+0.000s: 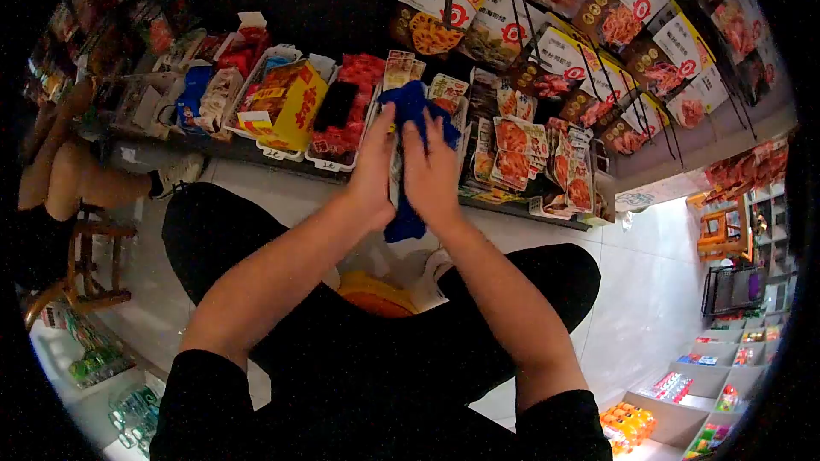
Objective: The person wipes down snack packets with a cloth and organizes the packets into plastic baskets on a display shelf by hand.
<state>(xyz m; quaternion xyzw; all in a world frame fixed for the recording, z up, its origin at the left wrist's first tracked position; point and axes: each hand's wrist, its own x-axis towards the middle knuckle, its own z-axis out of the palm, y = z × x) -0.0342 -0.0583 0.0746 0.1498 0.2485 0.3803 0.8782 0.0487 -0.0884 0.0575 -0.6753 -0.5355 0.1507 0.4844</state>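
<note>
- Blue cloth (414, 102): soft, creased fabric, bunched at the far end and hanging in a narrow tail at the near end, in front of the seated person and over the near edge of the low dark shelf (504, 212).
- Right hand (430, 166): its grip is on the cloth, fingers stretched out along the fabric.
- Left hand (372, 172): edge-on against the cloth's left side; whether its fingers are clenched on it cannot be told.
- Just left of the hands, a flat black phone-like slab (336, 107) lies on glossy red packets (366, 70).
- Farther left stands a yellow cardboard box (301, 105) with squared edges, in a white plastic tray; the handwritten tags on the tray fronts are too small to read surely.
- Right of the hands, shiny flat food packets (517, 149) are stacked upright, printed with red food pictures.
- Far right, hanging bags (621, 13) carry white panels with Chinese characters, red round logos and food photographs; the small print is blurred.
- Pale, smooth tiles (636, 282) cover the floor; a wooden stool (101, 230) stands at left beside another person's bare leg (111, 181).
</note>
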